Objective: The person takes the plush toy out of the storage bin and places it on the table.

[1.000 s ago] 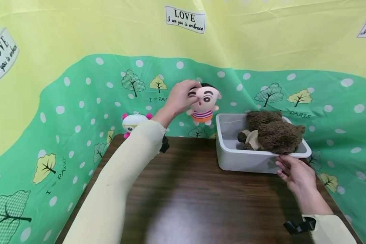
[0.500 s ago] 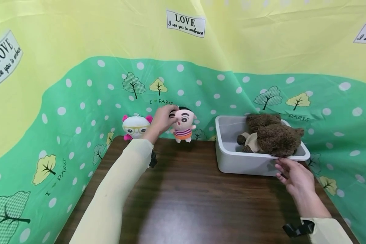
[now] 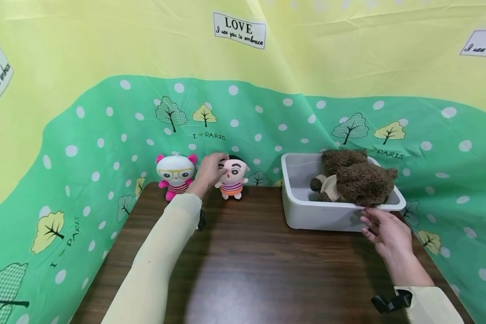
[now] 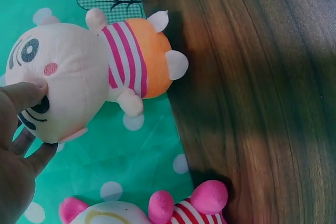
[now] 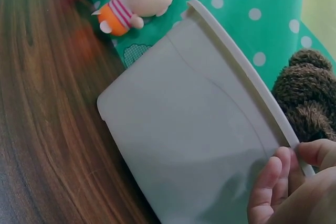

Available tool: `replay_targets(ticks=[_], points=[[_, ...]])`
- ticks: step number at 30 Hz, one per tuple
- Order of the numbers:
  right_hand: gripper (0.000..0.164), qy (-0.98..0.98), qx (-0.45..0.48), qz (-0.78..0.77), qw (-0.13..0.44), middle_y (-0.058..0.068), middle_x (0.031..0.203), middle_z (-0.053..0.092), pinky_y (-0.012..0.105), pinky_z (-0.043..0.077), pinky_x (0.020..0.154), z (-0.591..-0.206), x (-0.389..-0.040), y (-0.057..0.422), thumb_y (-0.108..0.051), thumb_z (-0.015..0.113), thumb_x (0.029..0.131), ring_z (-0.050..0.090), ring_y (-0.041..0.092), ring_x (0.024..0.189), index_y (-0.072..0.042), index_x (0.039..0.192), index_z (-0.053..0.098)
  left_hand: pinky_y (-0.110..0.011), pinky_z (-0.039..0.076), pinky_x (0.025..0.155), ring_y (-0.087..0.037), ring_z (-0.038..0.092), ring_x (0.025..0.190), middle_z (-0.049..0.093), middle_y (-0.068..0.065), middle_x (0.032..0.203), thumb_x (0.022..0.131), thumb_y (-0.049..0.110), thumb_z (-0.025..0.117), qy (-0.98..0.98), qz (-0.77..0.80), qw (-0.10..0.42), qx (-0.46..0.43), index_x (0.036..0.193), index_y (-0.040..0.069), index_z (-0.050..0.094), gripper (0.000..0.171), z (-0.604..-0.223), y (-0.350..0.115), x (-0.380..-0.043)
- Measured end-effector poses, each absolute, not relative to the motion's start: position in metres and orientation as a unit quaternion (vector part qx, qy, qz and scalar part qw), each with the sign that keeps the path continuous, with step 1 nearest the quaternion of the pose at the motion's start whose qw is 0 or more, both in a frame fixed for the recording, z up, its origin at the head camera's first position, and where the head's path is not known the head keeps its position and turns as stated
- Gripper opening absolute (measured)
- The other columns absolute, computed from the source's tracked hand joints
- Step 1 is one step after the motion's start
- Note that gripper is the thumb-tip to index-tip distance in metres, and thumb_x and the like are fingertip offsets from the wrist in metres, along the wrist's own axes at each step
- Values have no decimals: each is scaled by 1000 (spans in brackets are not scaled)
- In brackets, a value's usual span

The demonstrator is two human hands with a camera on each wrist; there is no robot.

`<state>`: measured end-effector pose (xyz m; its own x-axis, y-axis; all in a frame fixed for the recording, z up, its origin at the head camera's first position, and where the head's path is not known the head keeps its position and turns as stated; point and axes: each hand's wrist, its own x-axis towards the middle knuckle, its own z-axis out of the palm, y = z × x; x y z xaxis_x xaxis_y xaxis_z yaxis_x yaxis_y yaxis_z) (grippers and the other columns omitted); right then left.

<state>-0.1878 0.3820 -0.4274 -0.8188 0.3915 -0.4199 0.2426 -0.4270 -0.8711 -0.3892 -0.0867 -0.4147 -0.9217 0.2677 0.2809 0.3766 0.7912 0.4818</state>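
At the back of the table my left hand (image 3: 209, 173) grips the head of a plush boy doll (image 3: 232, 180) with a striped shirt and orange shorts. In the left wrist view the thumb presses on the face of the doll (image 4: 68, 72), with fingers behind the head. To its left a plush panda (image 3: 176, 175) with pink ears and yellow glasses sits upright. My right hand (image 3: 390, 231) pinches the front rim of a grey plastic bin (image 3: 320, 218), thumb over the rim and fingers outside. Inside the bin lies a brown teddy bear (image 3: 366, 182); a second brown furry shape (image 3: 342, 158) is partly hidden behind it.
The brown wooden table (image 3: 243, 270) spreads in front of the toys and bin. A green and yellow printed cloth (image 3: 259, 117) hangs close behind and along both sides.
My left hand has carried the boy doll down and left, from in front of the cloth to the table's back edge beside the panda. The right hand keeps hold of the bin rim.
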Motion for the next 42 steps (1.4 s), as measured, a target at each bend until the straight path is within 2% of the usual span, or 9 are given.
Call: replay_targets(ticks=[8, 19, 29, 36, 40, 42], points=[[3, -537, -288, 791, 55, -10, 83, 77, 32, 56, 59, -427, -187, 381, -22, 76, 94, 71, 8, 74, -23, 94, 74, -45, 49, 105, -31, 59, 124, 66, -11, 132, 93, 8, 74, -945, -274, 74, -166, 130, 10, 68, 37, -422, -84, -395], [4, -538, -288, 791, 50, -9, 82, 77, 32, 56, 59, -429, -185, 380, -20, 76, 94, 71, 9, 74, -23, 92, 75, -46, 43, 114, -36, 51, 136, 53, -14, 148, 95, 10, 73, -957, -246, 46, -147, 146, 10, 58, 53, -424, -81, -397], [7, -527, -285, 799, 45, -8, 82, 78, 32, 57, 59, -425, -188, 382, -18, 75, 94, 72, 9, 74, -23, 90, 76, -44, 45, 110, -31, 52, 130, 52, -11, 142, 91, 14, 75, -959, -222, 109, -134, 140, 13, 62, 51, -426, -76, -395], [9, -518, -275, 809, 38, -7, 83, 78, 32, 58, 58, -424, -188, 385, -18, 74, 95, 74, 9, 75, -21, 87, 77, -45, 48, 106, -30, 55, 126, 55, -9, 136, 92, 18, 75, -961, -220, 104, -129, 136, 14, 64, 45, -422, -72, -392], [3, -515, -272, 812, 39, -6, 85, 79, 33, 59, 58, -424, -188, 386, -19, 79, 92, 76, 10, 76, -21, 92, 77, -45, 50, 104, -29, 56, 123, 57, -8, 134, 94, 18, 71, -960, -211, 118, -141, 134, 13, 65, 41, -417, -69, -391], [5, -514, -267, 814, 41, -6, 85, 79, 33, 60, 57, -425, -189, 387, -19, 80, 91, 76, 10, 77, -20, 93, 76, -45, 50, 104, -29, 57, 123, 57, -8, 135, 94, 19, 70, -958, -207, 128, -150, 133, 13, 65, 40, -413, -67, -391]])
